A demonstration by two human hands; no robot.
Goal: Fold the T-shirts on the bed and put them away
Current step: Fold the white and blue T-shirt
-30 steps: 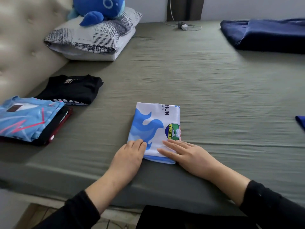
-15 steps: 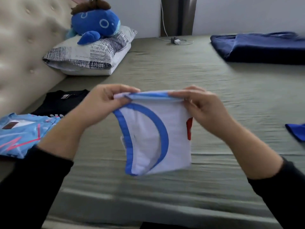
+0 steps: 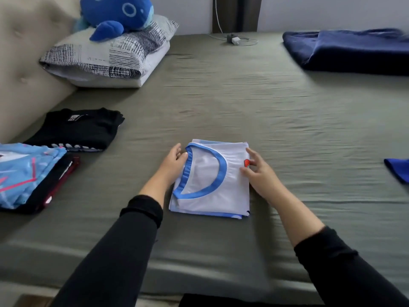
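Left hand [image 3: 174, 161]: fingers fairly straight, tips touching the left edge of the folded white T-shirt [image 3: 212, 180] near its blue collar trim; we see no pinch, so we read it as a steadying touch, not a grip. Right hand [image 3: 257, 173]: fingers lightly spread and bent, tips resting on the shirt's right edge beside a small red mark. Neither hand has hold of the fabric that we can see.

The shirt lies flat on the bed [image 3: 243, 103], near its front edge, collar side up, squared into a compact rectangle. We judge the two hands flank it to true up the edges, or to get ready to lift it, so the fold holds when it is carried.

Outward, to the left: a folded black T-shirt [image 3: 75, 129], and nearer us a stack of folded shirts [image 3: 28, 176] with a light-blue patterned one on top. We take these as finished pieces set aside together, so the white one likely goes there next.

Further out: a pillow [image 3: 106, 60] with a blue plush toy [image 3: 115, 14] on it, a dark-blue blanket [image 3: 349, 49] at far right, a charger [image 3: 233, 39] at the far edge, and a bit of blue cloth [image 3: 398, 171] at the right border, possibly another garment; we cannot tell.
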